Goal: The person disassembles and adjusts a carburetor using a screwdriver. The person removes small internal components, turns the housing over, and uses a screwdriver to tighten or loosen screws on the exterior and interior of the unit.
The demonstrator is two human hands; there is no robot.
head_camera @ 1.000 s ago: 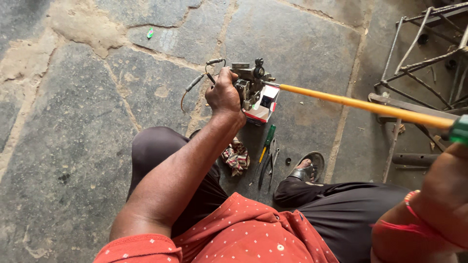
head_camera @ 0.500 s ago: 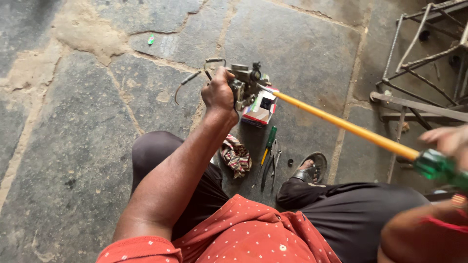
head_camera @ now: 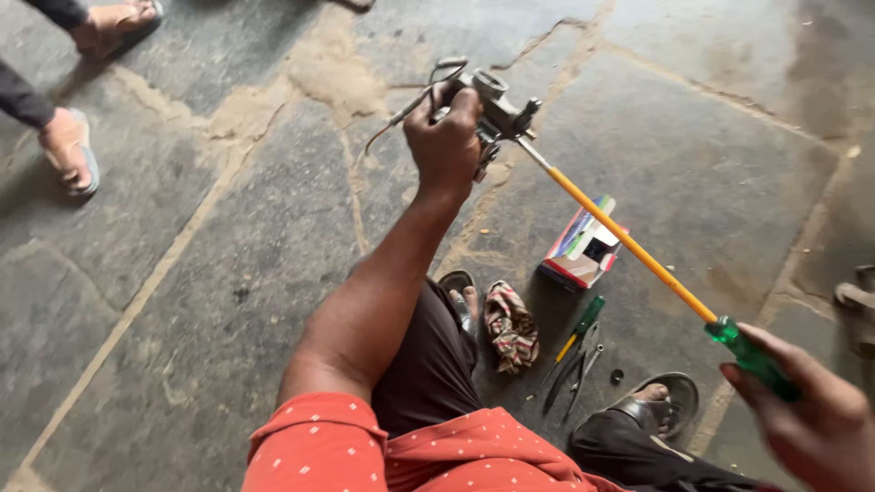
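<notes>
Head view, looking down past an orange dotted sleeve [head_camera: 319,446] to a stone floor [head_camera: 182,273]. Left hand [head_camera: 444,137] closed around a small grey metal engine part [head_camera: 497,107], held up at arm's length above the floor, a thin cable [head_camera: 401,114] trailing off its left side. Right hand [head_camera: 811,415] wrapped around the green handle of a long screwdriver [head_camera: 629,246] with a yellow shaft – tip set against the part's right side, just beside the left hand's fingers. Part probably solid and fairly heavy for its size, rigid, with knobs and edges; likely oily, so best gripped around the body as now, away from the thin fittings and the cable. Screwdriver stiff but long, so liable to slip off the part if pushed at an angle.

Below on the floor: a small cardboard box [head_camera: 583,251], a crumpled patterned rag [head_camera: 510,323], a short green-handled screwdriver [head_camera: 579,330] and pliers [head_camera: 570,374] just beside it. Sandalled feet [head_camera: 656,405] either side of the tools – another person's feet [head_camera: 68,150] at the upper left, well apart.
</notes>
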